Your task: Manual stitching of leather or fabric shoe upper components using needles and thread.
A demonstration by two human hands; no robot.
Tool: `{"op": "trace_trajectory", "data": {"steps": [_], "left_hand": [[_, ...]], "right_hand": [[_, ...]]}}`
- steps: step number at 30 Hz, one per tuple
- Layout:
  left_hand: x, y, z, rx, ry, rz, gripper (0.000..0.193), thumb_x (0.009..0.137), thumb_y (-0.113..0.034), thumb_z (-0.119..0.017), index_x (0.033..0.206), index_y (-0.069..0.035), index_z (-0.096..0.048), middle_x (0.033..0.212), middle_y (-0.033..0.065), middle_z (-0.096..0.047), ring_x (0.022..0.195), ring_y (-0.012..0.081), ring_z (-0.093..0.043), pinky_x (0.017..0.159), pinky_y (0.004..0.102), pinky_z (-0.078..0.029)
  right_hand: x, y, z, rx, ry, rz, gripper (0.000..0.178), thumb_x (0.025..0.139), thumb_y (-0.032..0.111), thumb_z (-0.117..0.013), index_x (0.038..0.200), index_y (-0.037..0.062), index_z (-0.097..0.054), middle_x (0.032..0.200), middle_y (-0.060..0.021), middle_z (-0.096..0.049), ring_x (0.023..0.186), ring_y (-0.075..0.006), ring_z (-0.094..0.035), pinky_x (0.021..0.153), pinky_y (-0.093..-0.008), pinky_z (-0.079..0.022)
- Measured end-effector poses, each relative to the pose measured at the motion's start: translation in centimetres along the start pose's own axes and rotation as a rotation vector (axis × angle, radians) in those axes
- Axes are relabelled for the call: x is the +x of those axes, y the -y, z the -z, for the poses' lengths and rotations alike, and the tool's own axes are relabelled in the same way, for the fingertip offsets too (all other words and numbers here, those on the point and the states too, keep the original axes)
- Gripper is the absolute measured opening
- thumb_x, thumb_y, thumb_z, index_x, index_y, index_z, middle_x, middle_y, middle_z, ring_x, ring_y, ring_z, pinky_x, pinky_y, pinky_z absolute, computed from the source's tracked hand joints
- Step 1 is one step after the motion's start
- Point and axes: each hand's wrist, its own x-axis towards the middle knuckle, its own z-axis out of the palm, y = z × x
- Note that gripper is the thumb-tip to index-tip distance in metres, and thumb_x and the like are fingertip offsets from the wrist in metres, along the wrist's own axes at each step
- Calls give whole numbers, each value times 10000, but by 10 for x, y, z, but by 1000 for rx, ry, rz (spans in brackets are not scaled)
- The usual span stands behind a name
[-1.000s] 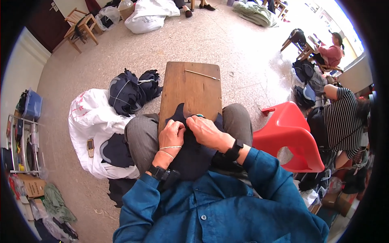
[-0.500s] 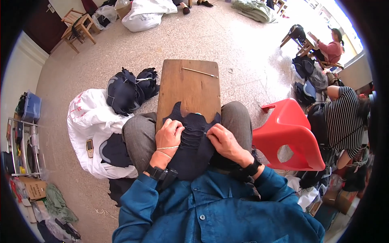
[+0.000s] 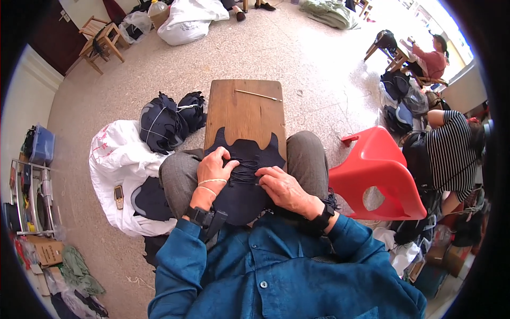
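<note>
A dark navy shoe upper, laced across its middle with dark cord, lies over my lap and the near end of a wooden bench. Two pointed flaps spread at its far end. My left hand pinches the upper at the left side of the lacing, thumb and forefinger close together. At the right side of the lacing, my right hand has its fingers pressed together; a tiny pale tip shows at them, too small to name. A thin rod-like tool rests on the bench's far end.
Left of my knee, a tied bundle of dark uppers sits beside a white sack bearing a mobile phone. A red plastic stool stands at my right, near a person in a striped top. Another person sits farther off.
The upper now lies flatter, with its lacing spread and several crossing strands showing. Both hands have shifted slightly left, and the right hand a little nearer to me.
</note>
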Motion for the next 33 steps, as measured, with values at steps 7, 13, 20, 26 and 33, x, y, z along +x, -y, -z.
{"op": "trace_trajectory", "data": {"steps": [7,13,20,26,33], "left_hand": [[16,33,-3,-226,125,166,179,806,-154,-815,835,-57,-668,633,77,-611,575,183,-590,594,363,-486],[-30,-9,9,-1141,-71,470,240,1057,-293,-589,969,-73,-625,674,-61,-476,505,16,-410,419,202,-330],[-105,-31,-24,-1808,43,722,260,1063,-302,-580,1051,-57,-665,934,48,-678,840,156,-641,775,325,-547],[-122,-30,-43,-1923,-119,756,204,1061,-214,-574,1077,-26,-654,1007,89,-672,965,194,-651,917,336,-541],[-126,-19,-24,-1950,-100,651,171,1041,-128,-525,1139,-25,-622,1004,87,-668,912,187,-660,874,367,-573]], "right_hand": [[14,-16,0,-66,-117,30,77,910,27,-622,983,1,-616,1133,-152,-630,1018,-353,-628,863,-415,-537],[-1,-1,11,154,-257,-198,58,922,38,-644,973,11,-650,945,-179,-662,910,-375,-665,804,-418,-547],[0,60,-23,384,-95,-219,96,899,47,-692,982,2,-710,896,-164,-714,821,-291,-715,720,-370,-555],[4,76,-35,55,-34,-171,160,895,173,-679,877,18,-642,860,-172,-681,796,-386,-677,675,-450,-547],[3,75,-24,74,-110,-61,100,899,112,-670,942,22,-663,856,-167,-661,805,-381,-673,694,-440,-551]]}}
